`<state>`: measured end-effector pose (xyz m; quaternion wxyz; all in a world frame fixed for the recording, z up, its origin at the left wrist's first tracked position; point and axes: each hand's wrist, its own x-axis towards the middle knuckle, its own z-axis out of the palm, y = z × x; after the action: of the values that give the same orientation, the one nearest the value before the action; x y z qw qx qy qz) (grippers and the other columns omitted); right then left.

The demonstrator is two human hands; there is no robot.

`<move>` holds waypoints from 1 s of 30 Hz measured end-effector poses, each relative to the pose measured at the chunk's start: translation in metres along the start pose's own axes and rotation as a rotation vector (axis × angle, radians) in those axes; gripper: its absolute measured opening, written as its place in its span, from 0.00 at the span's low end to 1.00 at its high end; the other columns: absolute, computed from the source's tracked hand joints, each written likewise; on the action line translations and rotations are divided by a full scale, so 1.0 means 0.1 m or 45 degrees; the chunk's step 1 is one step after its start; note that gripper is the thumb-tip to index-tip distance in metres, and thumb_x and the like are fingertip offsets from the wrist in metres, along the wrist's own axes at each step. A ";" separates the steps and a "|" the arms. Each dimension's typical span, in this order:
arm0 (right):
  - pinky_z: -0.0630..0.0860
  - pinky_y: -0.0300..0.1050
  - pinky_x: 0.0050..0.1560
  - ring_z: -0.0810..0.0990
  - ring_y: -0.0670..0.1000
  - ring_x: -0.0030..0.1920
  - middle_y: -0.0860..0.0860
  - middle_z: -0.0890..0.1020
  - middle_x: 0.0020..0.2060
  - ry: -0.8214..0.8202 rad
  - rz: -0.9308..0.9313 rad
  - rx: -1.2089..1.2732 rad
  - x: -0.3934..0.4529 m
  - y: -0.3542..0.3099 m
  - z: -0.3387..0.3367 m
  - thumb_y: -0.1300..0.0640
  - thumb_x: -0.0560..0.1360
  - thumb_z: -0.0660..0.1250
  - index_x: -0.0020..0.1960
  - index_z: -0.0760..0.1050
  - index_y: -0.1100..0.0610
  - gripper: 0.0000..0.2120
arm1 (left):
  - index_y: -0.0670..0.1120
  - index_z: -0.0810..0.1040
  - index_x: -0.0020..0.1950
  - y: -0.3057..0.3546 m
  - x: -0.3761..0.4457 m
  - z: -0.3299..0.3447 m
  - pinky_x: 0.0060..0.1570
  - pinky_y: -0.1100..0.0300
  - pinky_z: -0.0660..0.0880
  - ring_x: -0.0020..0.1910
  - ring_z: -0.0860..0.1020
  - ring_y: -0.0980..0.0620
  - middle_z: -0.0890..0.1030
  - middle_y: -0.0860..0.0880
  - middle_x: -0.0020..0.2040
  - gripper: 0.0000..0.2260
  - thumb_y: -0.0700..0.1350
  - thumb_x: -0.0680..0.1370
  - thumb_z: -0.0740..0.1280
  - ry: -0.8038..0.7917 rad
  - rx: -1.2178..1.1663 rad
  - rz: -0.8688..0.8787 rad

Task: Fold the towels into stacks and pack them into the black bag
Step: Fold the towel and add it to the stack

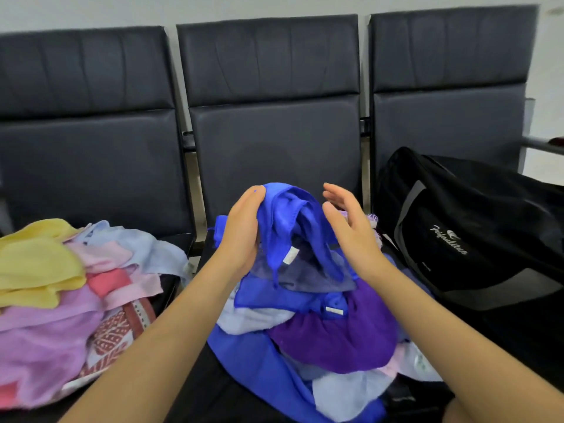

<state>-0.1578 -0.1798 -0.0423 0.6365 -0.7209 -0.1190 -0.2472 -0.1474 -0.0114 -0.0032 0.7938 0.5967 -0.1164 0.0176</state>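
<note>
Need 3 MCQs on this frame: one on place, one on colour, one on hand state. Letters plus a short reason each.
1. Where is the black bag?
A. on the seat to the right
B. on the left seat
C. on the floor

2. What colour is the towel held up in the middle?
A. yellow
B. bright blue
C. red

3. How is the right hand?
A. gripping the bag
B. open beside the towel
C. out of view

Key:
1 A, it lies on the right seat beside the middle pile.
2 B, blue cloth bunches at the left hand, which grips it.
3 B, its fingers are straight and hold nothing.
</note>
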 end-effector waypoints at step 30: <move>0.70 0.36 0.44 0.73 0.40 0.38 0.44 0.78 0.34 0.033 -0.088 -0.043 0.42 -0.83 0.02 0.61 0.78 0.63 0.37 0.77 0.53 0.12 | 0.45 0.82 0.47 0.81 -0.13 -0.19 0.55 0.50 0.75 0.45 0.80 0.46 0.83 0.44 0.45 0.11 0.47 0.79 0.63 0.210 -0.083 -0.062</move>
<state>-0.1621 -0.1702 0.0497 0.6167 -0.7238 -0.1313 -0.2804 -0.1708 0.0317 0.0657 0.8200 0.5695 -0.0367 0.0436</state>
